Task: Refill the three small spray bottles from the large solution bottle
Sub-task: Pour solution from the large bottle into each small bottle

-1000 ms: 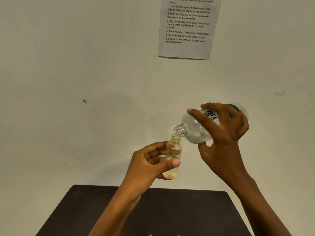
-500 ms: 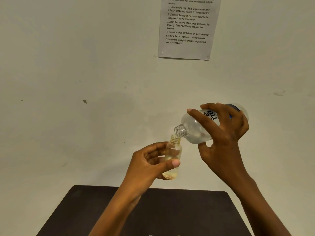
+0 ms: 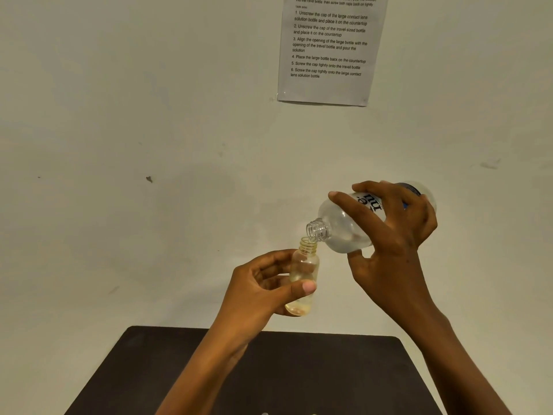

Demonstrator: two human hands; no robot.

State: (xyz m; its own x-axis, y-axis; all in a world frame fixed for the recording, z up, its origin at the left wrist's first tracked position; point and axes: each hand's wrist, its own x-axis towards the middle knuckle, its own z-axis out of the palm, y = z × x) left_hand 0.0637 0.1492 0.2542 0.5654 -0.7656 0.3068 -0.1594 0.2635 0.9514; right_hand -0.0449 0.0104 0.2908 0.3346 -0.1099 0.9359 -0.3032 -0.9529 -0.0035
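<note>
Two hands up, two bottles in play. The left hand (image 3: 263, 283) grips the one small spray bottle (image 3: 302, 265) in view, thumb pressed across its front and fingers curled round the back. It's a clear, yellow-tinted, round-shouldered cylinder with a ribbed, threaded neck. The cap is off, and it stands close to upright with a shallow pool of liquid at its base.

Up and to the right of it, the right hand (image 3: 392, 235) wraps the single large solution bottle (image 3: 341, 232), fingers spread over the label and thumb underneath. This one is clear, smooth and bulbous at the shoulder, with dark lettering under the fingers. It is tipped mouth-down toward the left hand, and clear liquid sits in its lower shoulder. Its open threaded mouth is right at the small bottle's rim; I can't tell whether the two touch or whether a stream is running.

Below both wrists lies one dark, matte table (image 3: 344, 372) with rounded corners. High above the right hand, one printed sheet (image 3: 326, 88) hangs flat on the pale, scuffed wall (image 3: 119, 115).
</note>
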